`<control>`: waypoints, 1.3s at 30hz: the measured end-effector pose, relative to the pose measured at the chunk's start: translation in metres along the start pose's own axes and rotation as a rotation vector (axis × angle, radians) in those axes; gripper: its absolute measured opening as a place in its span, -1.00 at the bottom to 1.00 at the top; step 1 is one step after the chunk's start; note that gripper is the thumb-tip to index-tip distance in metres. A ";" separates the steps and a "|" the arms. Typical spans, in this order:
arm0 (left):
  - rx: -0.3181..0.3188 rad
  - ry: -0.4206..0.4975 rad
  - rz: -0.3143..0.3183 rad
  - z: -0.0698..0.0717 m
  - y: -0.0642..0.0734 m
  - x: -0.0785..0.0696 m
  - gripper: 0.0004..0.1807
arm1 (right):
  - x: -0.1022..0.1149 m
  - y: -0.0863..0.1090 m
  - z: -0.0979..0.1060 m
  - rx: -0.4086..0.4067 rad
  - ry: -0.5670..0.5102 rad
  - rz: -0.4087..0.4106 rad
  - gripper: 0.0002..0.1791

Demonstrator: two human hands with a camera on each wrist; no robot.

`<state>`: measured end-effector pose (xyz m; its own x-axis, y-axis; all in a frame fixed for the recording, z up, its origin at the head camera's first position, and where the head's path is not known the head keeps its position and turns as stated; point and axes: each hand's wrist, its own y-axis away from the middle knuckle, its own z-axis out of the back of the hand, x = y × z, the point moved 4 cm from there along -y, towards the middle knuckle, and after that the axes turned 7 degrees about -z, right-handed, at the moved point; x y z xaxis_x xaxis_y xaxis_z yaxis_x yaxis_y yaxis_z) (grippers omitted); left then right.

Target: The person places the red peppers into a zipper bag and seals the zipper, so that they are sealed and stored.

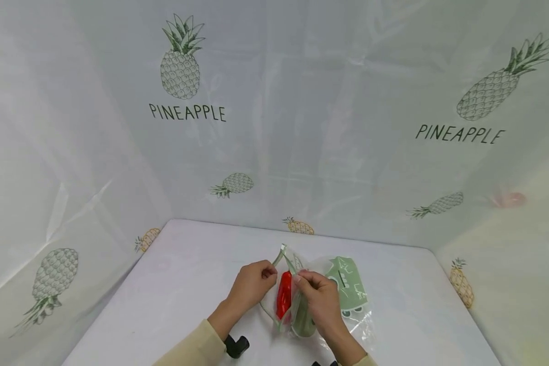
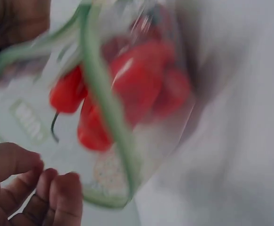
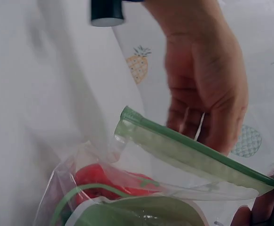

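Note:
A clear zip bag with a green strip [image 3: 193,143] along its mouth stands between my hands, mouth parted. Red peppers [image 2: 139,77] lie in it, one with a thin dark stem; the head view shows the red [image 1: 284,295] through the mouth. My right hand [image 1: 320,300] pinches the strip's end between thumb and fingers. At the mouth's left edge is my left hand [image 1: 252,284], fingers loosely curled; in the left wrist view the fingertips [image 2: 66,188] show nothing between them. Part of the strip passes behind these fingers.
Right of my right hand, clear plastic with a green cartoon print [image 1: 349,284] lies on the white table [image 1: 201,264]; I cannot tell whether it belongs to the same bag. A black wrist mount [image 1: 237,346] sits by the left wrist. Pineapple-printed sheets [image 1: 293,127] enclose the table's back and sides.

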<state>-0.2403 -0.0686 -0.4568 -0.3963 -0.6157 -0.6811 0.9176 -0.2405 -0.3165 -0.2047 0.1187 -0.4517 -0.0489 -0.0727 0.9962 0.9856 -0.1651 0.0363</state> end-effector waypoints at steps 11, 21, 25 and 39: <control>-0.034 -0.065 0.046 0.038 -0.049 0.006 -0.74 | 0.001 0.001 -0.002 0.020 0.024 0.081 -0.88; 0.095 -0.043 0.019 0.024 -0.067 0.005 -0.64 | -0.001 0.008 -0.006 0.042 0.047 0.125 -0.92; 0.113 -0.022 0.015 0.021 -0.067 0.001 -0.69 | -0.003 0.010 -0.007 0.027 0.078 0.162 -0.96; 0.051 0.047 0.020 0.016 -0.069 0.006 -0.83 | -0.015 0.026 -0.009 -0.052 0.290 0.357 -0.88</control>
<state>-0.3052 -0.0682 -0.4284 -0.3779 -0.5849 -0.7177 0.9252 -0.2676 -0.2691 -0.1795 0.1066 -0.4666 0.2414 -0.4052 0.8818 0.9399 -0.1286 -0.3164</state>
